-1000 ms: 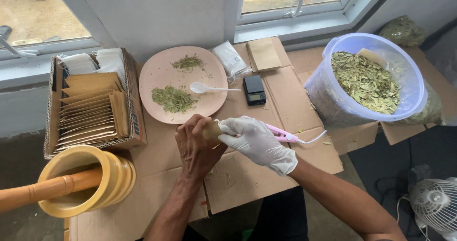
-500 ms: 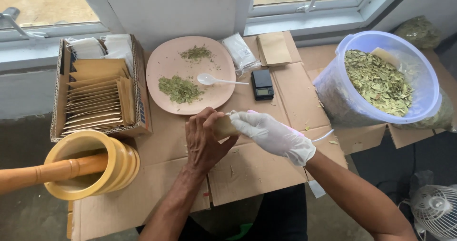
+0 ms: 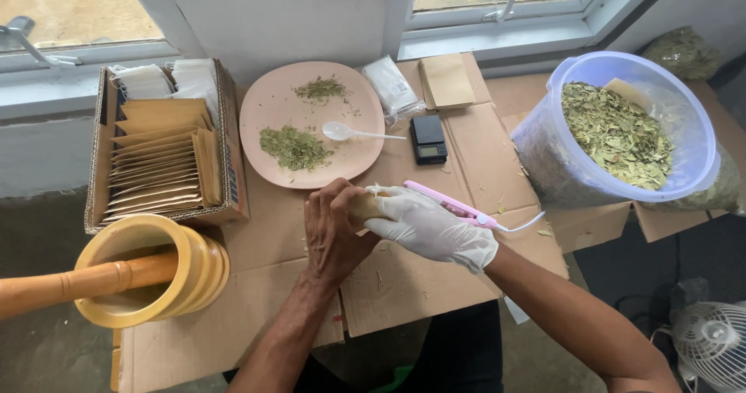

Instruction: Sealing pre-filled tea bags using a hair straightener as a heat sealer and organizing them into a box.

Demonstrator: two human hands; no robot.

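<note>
Both hands have stayed clasped together at the middle of the tabletop [image 3: 435, 284] since half a second ago, and only the view has shifted slightly. At the grip, the bare left hand [image 3: 332, 234] is curled shut around a small tan pouch [image 3: 365, 204], and the gloved right hand [image 3: 431, 226] closes over the pouch's other end, pressing it against the pink sealer [image 3: 447, 201], whose white cord trails right. So the pouch sits between the 2 hands, just below the pink plate [image 3: 268, 106].

Judging by the layout, 1 pouch looks filled and is at the closing stage. On the plate, 2 heaps of crushed leaves [image 3: 294, 146] and a white spoon [image 3: 350, 133] remain, with a small black scale [image 3: 427, 139] beside it. Many flat pouches wait in the cardboard box [image 3: 229, 168] at left, and the plastic tub [image 3: 622, 183] at right holds plenty of whole leaves, so most of the work seems left. A yellow mortar [image 3: 155, 273] with its pestle stands at lower left.
</note>
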